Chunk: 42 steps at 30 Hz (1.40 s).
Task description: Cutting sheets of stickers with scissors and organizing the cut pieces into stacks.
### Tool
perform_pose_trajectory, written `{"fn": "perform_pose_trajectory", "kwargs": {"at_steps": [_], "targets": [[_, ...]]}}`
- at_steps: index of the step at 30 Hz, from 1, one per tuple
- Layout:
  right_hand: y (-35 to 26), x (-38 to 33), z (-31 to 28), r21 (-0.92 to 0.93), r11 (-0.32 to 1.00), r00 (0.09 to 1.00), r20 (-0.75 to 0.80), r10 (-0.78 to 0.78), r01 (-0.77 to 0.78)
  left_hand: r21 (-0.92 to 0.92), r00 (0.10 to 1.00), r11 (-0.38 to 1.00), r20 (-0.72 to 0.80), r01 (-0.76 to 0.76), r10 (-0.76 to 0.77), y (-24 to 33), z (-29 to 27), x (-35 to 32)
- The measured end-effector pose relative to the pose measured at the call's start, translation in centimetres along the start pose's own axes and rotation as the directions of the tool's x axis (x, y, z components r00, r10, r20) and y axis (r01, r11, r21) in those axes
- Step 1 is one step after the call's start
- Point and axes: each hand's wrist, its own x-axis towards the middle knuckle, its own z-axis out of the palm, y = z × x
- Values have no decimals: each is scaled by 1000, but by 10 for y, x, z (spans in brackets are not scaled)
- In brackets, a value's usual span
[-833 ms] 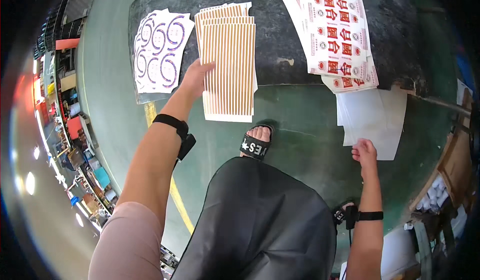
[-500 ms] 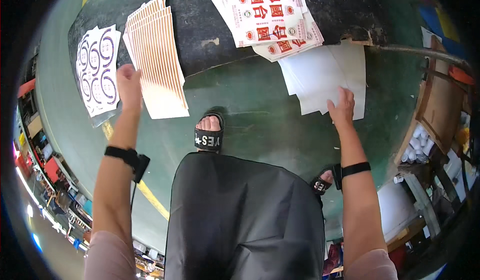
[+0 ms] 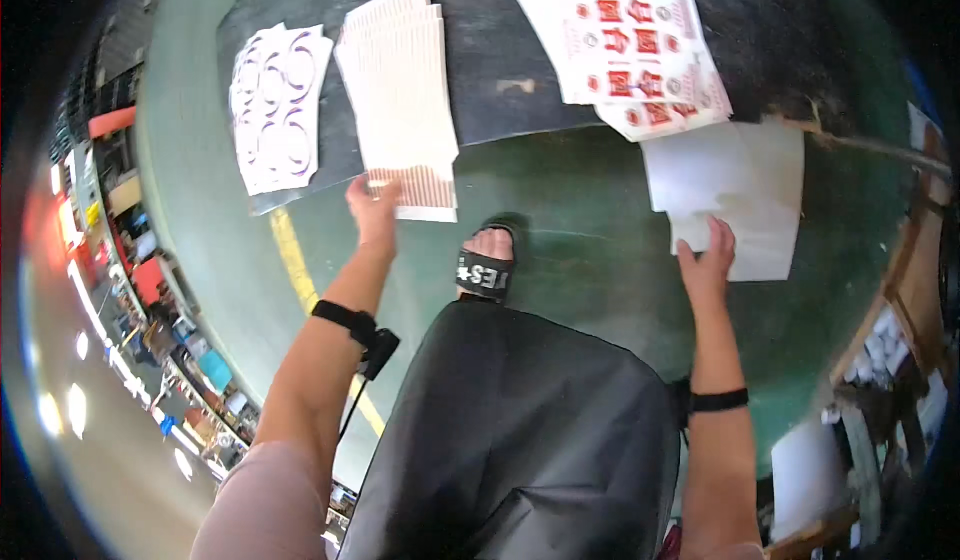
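Observation:
My left hand (image 3: 374,216) is at the lower left edge of a fanned stack of white sheets with orange-brown stripes (image 3: 405,110). Its thumb and fingers are apart and slightly curled, touching the edge. Left of that stack lie white sheets printed with purple curved shapes (image 3: 277,110). My right hand (image 3: 708,260), fingers spread, touches the lower edge of blank white sheets (image 3: 765,210) that hang past the table edge. Partly on top of these lies a stack of white sheets with red printed characters (image 3: 630,35).
The sheets lie on a worn black table (image 3: 510,50). A black cover or apron (image 3: 530,430) spans my lap, with a sandalled foot (image 3: 488,260) on the green floor beyond it. At the right stands a wooden box of white rolls (image 3: 878,350). Crowded shelves line the left.
My left hand has moved right, from beside the purple-printed sheets to the striped stack's lower edge. My right hand stays at the blank sheets. The whole view has shifted, moving everything rightward.

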Motion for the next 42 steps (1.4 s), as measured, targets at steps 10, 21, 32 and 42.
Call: {"fn": "perform_pose_trajectory", "kwargs": {"at_steps": [10, 21, 32, 42], "targets": [[43, 84, -43, -292, 941, 985, -36, 167, -171, -181, 592, 983, 791, -11, 153, 42, 30, -133], [32, 97, -33, -262, 943, 948, 184, 260, -207, -230, 581, 832, 803, 505, -131, 91, 232, -166], [58, 79, -28, -17, 1000, 994, 109, 22, -21, -117, 760, 904, 592, 412, -269, 80, 267, -160], [120, 144, -73, 31, 955, 955, -9, 295, -295, -207, 892, 977, 432, -44, 132, 75, 253, -127]]}}
